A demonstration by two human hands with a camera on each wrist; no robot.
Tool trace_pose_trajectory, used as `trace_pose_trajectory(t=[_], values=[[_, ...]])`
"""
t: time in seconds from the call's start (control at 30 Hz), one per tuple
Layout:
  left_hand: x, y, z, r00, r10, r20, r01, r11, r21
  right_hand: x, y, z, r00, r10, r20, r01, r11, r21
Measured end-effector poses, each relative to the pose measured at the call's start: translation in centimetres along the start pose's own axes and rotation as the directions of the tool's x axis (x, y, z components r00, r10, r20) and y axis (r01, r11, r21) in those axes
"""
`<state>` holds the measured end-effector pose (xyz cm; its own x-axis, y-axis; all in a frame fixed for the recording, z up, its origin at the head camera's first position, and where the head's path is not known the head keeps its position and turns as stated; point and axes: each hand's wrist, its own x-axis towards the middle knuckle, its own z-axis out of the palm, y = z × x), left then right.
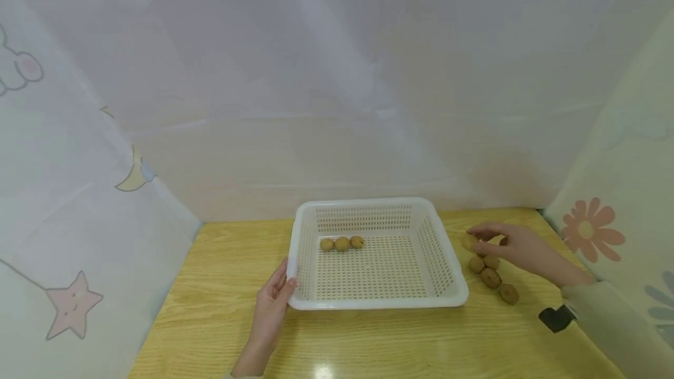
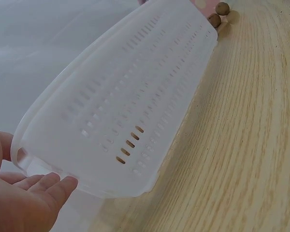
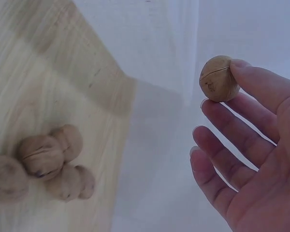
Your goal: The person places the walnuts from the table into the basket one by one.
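Note:
A white plastic basket with slotted walls stands on the wooden table. My left hand grips its left rim, thumb over the top edge; in the left wrist view the fingers lie under the lip. Three walnuts sit in a row inside, near the back left. To the right of the basket, my right hand pinches one walnut between thumb and fingertips, raised over the table. Below it, several loose walnuts lie bunched on the wood, partly covered by the hand in the head view.
The wooden table runs up to a pale cloth backdrop behind, with printed cloth sides at left and right. A dark strap piece hangs at the right wrist.

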<state>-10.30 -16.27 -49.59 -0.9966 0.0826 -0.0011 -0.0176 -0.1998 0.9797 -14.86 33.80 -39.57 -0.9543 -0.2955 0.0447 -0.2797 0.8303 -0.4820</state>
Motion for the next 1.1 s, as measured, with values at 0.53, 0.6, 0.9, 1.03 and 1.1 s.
trace_pose_trajectory(t=[0.53, 0.6, 0.9, 1.03, 1.1], values=[[0.1, -0.1, 0.0, 1.0, 0.004, -0.005, -0.004, 1.0, -0.003, 6.2, -5.3, 0.3, 0.994, -0.091, 0.063, 0.086, 0.994, 0.068], [0.0, -0.1, 0.0, 1.0, 0.01, -0.005, -0.01, 1.0, 0.006, 7.2, -5.8, 0.5, 0.991, -0.121, 0.059, 0.117, 0.991, 0.063], [-0.1, 0.3, 0.2, 1.0, 0.001, -0.014, -0.001, 1.0, -0.001, 11.0, -7.6, 2.6, 0.977, -0.198, 0.08, 0.189, 0.975, 0.113], [-0.1, 0.3, 0.2, 1.0, -0.004, -0.015, 0.004, 1.0, -0.003, 12.2, -8.5, 4.0, 0.972, -0.217, 0.088, 0.204, 0.969, 0.138], [0.0, 0.3, 0.1, 1.0, -0.005, -0.016, 0.005, 1.0, 0.002, 12.8, -8.8, 4.8, 0.97, -0.229, 0.087, 0.214, 0.964, 0.156]])
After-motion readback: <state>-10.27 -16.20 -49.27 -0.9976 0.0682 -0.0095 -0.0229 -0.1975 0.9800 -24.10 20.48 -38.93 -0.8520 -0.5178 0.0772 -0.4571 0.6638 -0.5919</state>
